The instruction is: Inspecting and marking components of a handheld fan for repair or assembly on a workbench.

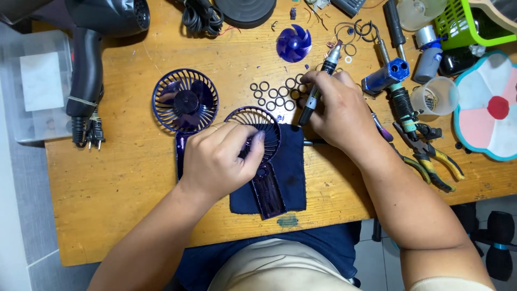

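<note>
At the centre of the wooden table (pixel 107 183), my left hand (pixel 218 159) lies palm down, forearm rising from the lower left, wrist straight. Its fingers are curled and closed on the rim of a dark blue fan grille with handle (pixel 264 161), thumb and forefinger pinching the round cage from its left side. That piece rests on a dark blue cloth (pixel 293 172) spread just before my body, handle pointing toward me.

My right hand (pixel 339 113) comes in from the lower right, forearm angled steeply, knuckles up. It is closed in a fist-like grip around a slim black pen-shaped tool (pixel 318 91); the tool slants, its lower end just above the cloth's top edge beside the grille, its silver end pointing away from me.

Just beyond the right hand's fingers lies a scatter of small black rings (pixel 274 94). Left of the grille, touching the cloth's corner, sits the second fan half with blades (pixel 185 101). A loose blue impeller (pixel 294 43) lies farther back. Right of my right forearm: a blue-bodied soldering tool (pixel 385 76), pliers with yellow grips (pixel 431 156), a clear plastic cup (pixel 436 96). Far left, a black hair dryer (pixel 91 59) with its cord bundled.
</note>
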